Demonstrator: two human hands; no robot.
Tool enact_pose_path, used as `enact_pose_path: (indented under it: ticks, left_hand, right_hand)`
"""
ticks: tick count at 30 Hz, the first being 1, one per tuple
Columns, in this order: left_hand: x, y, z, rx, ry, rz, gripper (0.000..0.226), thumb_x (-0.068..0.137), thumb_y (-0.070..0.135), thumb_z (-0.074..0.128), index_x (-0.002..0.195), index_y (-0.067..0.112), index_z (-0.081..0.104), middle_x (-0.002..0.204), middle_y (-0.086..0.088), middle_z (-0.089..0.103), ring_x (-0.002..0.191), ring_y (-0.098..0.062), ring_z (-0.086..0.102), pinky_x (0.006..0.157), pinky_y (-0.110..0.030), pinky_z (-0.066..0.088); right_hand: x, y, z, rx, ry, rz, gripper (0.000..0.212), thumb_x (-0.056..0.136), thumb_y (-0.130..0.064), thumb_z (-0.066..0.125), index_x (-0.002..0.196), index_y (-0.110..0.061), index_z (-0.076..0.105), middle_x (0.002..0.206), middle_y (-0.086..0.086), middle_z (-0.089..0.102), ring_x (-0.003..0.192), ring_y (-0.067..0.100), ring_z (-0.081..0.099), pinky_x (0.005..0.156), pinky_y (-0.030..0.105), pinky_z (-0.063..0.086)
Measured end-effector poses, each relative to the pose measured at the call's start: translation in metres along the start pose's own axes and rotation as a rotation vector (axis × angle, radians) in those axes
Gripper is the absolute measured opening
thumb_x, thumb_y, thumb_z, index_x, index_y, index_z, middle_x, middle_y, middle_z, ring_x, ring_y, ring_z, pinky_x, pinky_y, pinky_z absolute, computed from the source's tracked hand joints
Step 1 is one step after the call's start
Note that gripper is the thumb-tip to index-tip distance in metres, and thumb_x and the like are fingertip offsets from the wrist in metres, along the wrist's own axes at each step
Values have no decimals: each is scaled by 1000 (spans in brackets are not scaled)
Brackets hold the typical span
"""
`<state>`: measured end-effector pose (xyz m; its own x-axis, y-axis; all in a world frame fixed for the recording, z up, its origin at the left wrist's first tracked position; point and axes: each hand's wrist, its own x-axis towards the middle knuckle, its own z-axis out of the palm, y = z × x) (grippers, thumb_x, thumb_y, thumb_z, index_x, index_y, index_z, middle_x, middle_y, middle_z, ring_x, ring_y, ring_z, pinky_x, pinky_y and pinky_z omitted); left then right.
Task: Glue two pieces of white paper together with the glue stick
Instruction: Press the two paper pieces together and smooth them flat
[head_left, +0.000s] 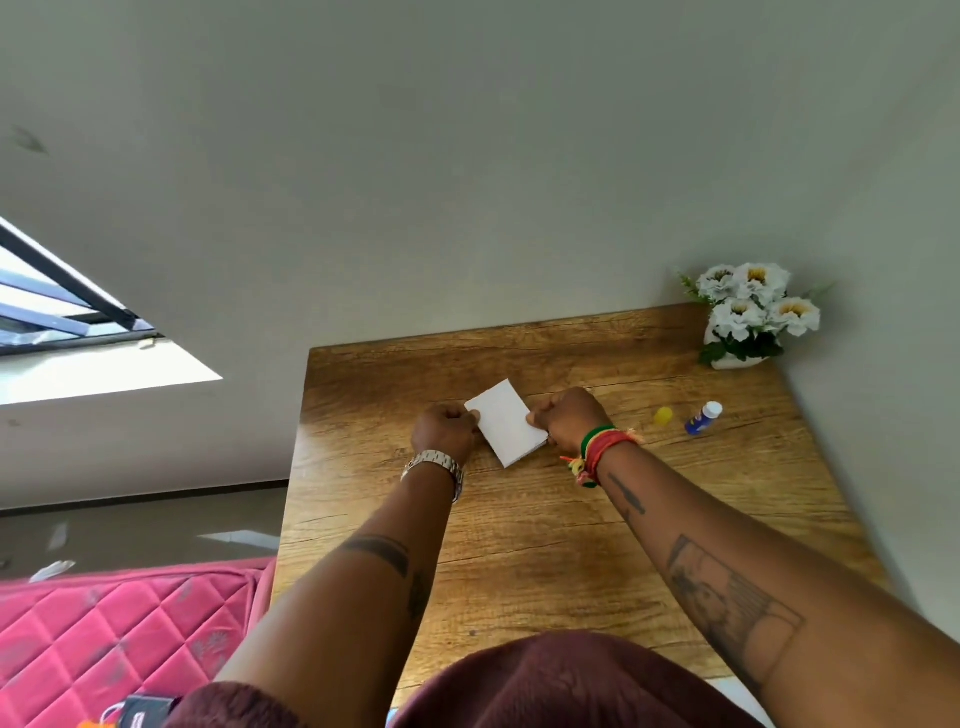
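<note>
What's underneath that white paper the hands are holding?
The white paper lies on the wooden table, pinched at its sides by the left hand and right hand. Whether a second sheet lies beneath is hidden.

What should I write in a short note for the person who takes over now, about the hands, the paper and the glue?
Left hand: fingers closed on the left edge of the white paper.
Right hand: fingers closed on the paper's right edge.
The paper lies on the wooden table between both hands; whether it is one sheet or two stacked cannot be told.
The glue stick lies on its side to the right, uncapped it seems, with the yellow cap apart beside it.
Done: unclear; glue may already be applied, but none is visible.
Left: confirm both pieces are joined, press them flat, recap the glue stick.
</note>
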<state>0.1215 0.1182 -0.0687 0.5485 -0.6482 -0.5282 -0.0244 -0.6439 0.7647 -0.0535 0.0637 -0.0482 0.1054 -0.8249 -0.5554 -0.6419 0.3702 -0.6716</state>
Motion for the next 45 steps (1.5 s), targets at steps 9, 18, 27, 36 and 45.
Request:
enact_pose_path:
  ticks: [9, 18, 27, 36, 45]
  left_hand:
    - [6, 2, 5, 90, 54, -18, 23, 80, 24, 82, 63, 21, 68, 72, -1, 76, 72, -22, 75, 74, -43, 64]
    - [12, -1, 8, 169, 24, 2, 19, 82, 29, 80, 68, 24, 68, 86, -5, 78, 87, -27, 74, 83, -42, 61]
    - [12, -3, 8, 173, 23, -1, 19, 81, 28, 81, 70, 25, 67, 88, -3, 77, 88, -25, 74, 84, -42, 61]
    - [11, -3, 11, 240, 56, 25, 19, 82, 26, 80, 69, 25, 66, 91, -4, 77, 90, -24, 73, 85, -41, 60]
    - [15, 0, 16, 373, 69, 38, 10, 85, 31, 77, 84, 22, 73, 99, -4, 76, 94, -24, 69, 83, -33, 57]
  right_hand:
    - [11, 5, 10, -112, 110, -53, 14, 90, -26, 72, 92, -14, 79, 105, 4, 76, 99, 23, 67, 84, 30, 50]
    - [15, 12, 12, -112, 128, -60, 6, 87, -23, 75, 84, -19, 74, 104, 2, 76, 99, 23, 67, 82, 30, 50]
    - [15, 12, 14, -149, 138, -68, 6, 88, -22, 75, 90, -17, 76, 104, 1, 75, 100, 22, 67, 90, 38, 56]
    - [14, 13, 18, -177, 157, -77, 6, 88, -24, 75, 92, -19, 75, 105, 0, 74, 100, 22, 67, 89, 38, 56]
    - [13, 19, 24, -207, 199, -120, 4, 89, -25, 74, 86, -23, 71, 100, -2, 74, 94, 19, 66, 80, 33, 54]
